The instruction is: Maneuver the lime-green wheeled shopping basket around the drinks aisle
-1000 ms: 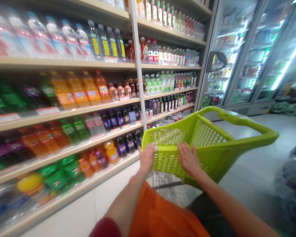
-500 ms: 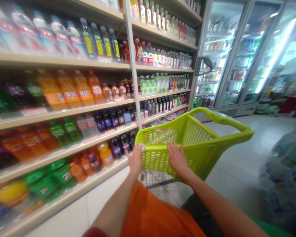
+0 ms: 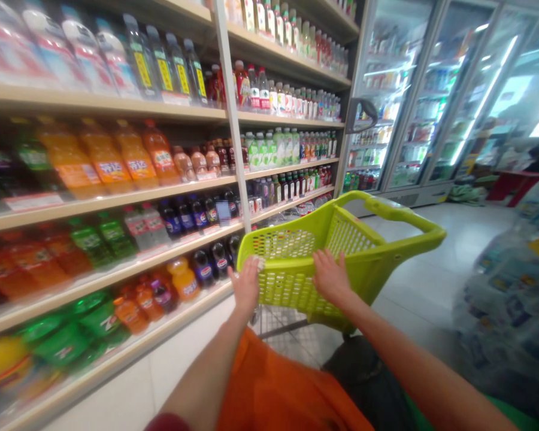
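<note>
Both my left hand (image 3: 246, 284) and my right hand (image 3: 331, 279) lie over the near rim of the lime-green shopping cart (image 3: 368, 275), beside the drinks shelves (image 3: 117, 106); whether they clench it, I cannot tell. Apparently I'm guiding it, which calls for even pressure.

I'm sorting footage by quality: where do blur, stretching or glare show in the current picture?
Head view: the green bottles at lower left look smeared and stretched, the wrapped packs at right soft; the left hand, right hand and cart are clearer; a bright light strip glares at the cooler doors.
</note>
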